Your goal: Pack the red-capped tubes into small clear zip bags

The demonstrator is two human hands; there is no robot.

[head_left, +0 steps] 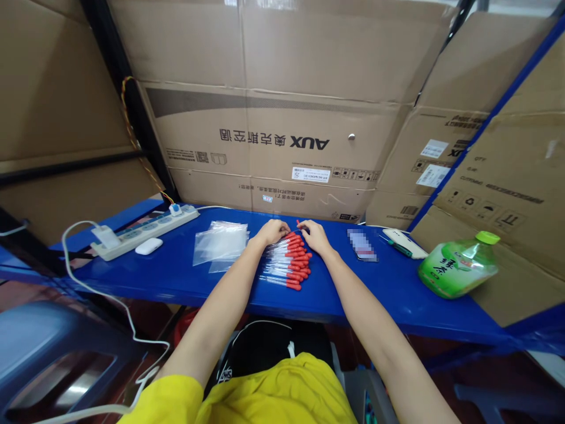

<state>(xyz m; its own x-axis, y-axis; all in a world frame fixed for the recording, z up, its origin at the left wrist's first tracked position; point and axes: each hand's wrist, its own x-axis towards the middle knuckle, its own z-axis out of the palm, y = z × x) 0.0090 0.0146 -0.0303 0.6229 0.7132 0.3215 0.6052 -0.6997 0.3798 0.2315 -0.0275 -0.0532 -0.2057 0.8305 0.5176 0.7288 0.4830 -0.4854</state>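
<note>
Yellow garment (265,394) fills the bottom centre of frame. Upper left: power strip (145,231) and small white case (149,245) on the blue shelf (176,277). Clear plastic bags (220,242) lie left of centre. Left hand (272,231), fingers curled, rests on the far end of the red-capped tubes (289,262) at frame centre. Right hand (314,235), fingers bent, touches the same row; firm grip cannot be told. Green bottle (459,266) lies on its side, right.

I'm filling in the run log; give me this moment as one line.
left hand: on red-capped tubes | right hand: on tubes | plastic bags left | green bottle right
</note>
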